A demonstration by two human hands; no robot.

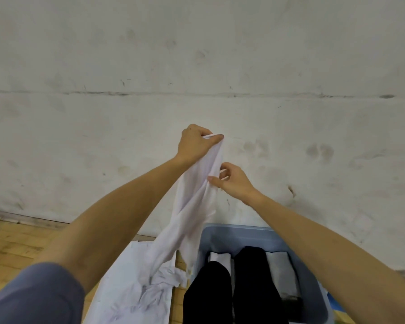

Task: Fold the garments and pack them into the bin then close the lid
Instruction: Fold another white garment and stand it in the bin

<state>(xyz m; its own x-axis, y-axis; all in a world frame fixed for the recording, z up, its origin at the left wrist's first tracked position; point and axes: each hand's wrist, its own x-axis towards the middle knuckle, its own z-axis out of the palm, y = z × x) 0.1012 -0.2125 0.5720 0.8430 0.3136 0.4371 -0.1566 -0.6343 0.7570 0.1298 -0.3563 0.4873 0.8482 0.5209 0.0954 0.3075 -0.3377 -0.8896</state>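
Head view here, and I'm seeing both arms stretched out toward a scuffed white wall (197,54). The left hand (195,142) is gripping the top of a white garment (194,206), fingers curled tight round a bunched edge, holding it up high. The right hand (232,181) is sitting just below, pinching the same cloth at its side between thumb and fingers. The garment is hanging down twisted between the arms, its bottom end trailing onto a white sheet (126,288) that's lying on the wood floor (14,244). Right beside that, the blue bin (243,232) is sitting open against the wall, with folded stuff already standing in it: black pieces (250,277), a grey one (282,274) and a bit of white. A blue-grey sleeve (33,298) is showing on the left arm.
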